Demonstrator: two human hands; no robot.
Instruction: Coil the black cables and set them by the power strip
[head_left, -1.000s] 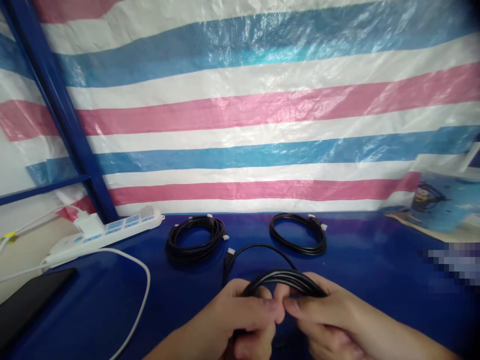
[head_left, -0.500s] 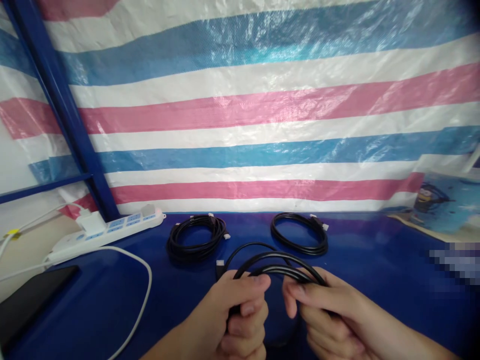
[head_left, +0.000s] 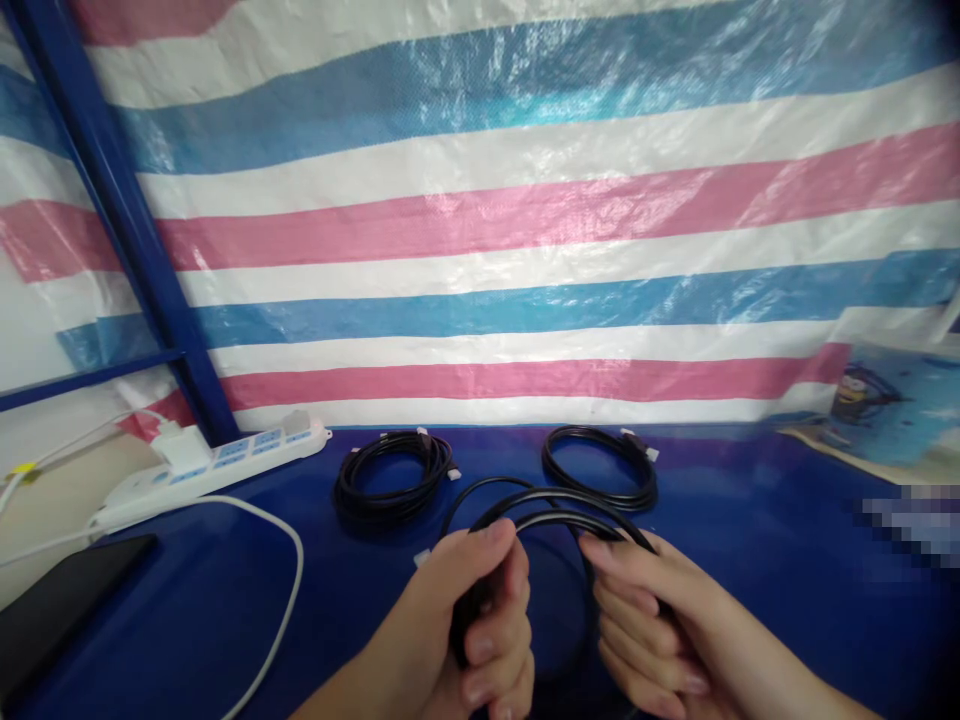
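Note:
A black cable [head_left: 574,497] is looped between my two hands, low in the middle of the head view. My left hand [head_left: 480,630] is closed round the left side of its loops, thumb on top. Around the right side of the same loops, the fingers of my right hand [head_left: 652,610] are wrapped. One strand bows out behind the hands, and a pale plug end [head_left: 422,558] shows beside my left hand. Further back on the blue table [head_left: 337,620] lie a thick coil of black cable [head_left: 390,478] and a thinner coil [head_left: 600,468], both with pale plug tips.
At the left is a white power strip [head_left: 247,455] with a white charger [head_left: 182,447] and a white cord [head_left: 296,570] curving over the table. A black flat object [head_left: 75,610] lies at the left edge. Behind stands a striped tarp [head_left: 487,230]; a blue printed item [head_left: 892,410] is at right.
My right hand has shifted slightly right and the fingers have curled in more. The loops sit a little higher and more spread; the plug end by my left hand has dropped lower.

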